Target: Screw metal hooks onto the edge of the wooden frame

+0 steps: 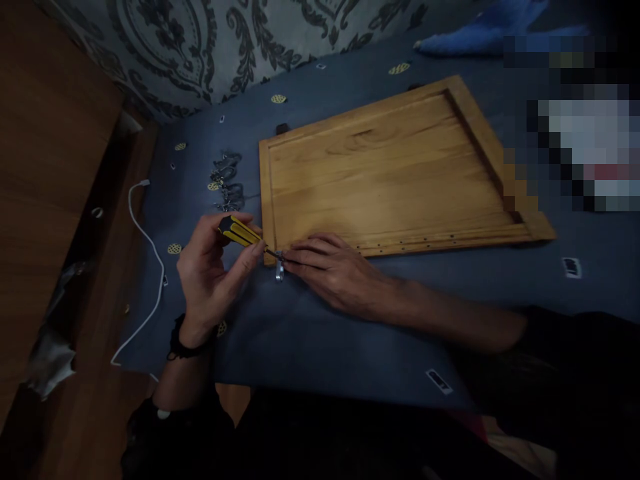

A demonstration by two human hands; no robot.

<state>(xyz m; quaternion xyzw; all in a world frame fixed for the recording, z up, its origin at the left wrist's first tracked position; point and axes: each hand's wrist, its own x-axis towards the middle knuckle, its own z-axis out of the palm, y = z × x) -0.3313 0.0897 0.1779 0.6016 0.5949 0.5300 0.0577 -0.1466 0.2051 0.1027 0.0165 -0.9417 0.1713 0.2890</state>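
Observation:
My left hand [213, 267] is closed around the handle of a yellow and black screwdriver [241, 233], its shaft slanting down to the right. The tip meets a small metal fitting [279, 268] at the near left corner of a framed wooden panel [360, 180]. Over the panel's near edge lies my right hand [340, 273], fingers stretched out and pointing left, the fingertips against the fitting. Whether those fingertips pinch anything small is hidden. Several small dark holes run along the panel's near rail.
A pile of metal fittings [227, 180] lies left of the panel on the dark blue patterned cloth [325, 353]. A white cable [159, 253] curves along the cloth's left side. Patterned wall [225, 47] stands behind, with a blue fluffy thing [470, 39] at the back right.

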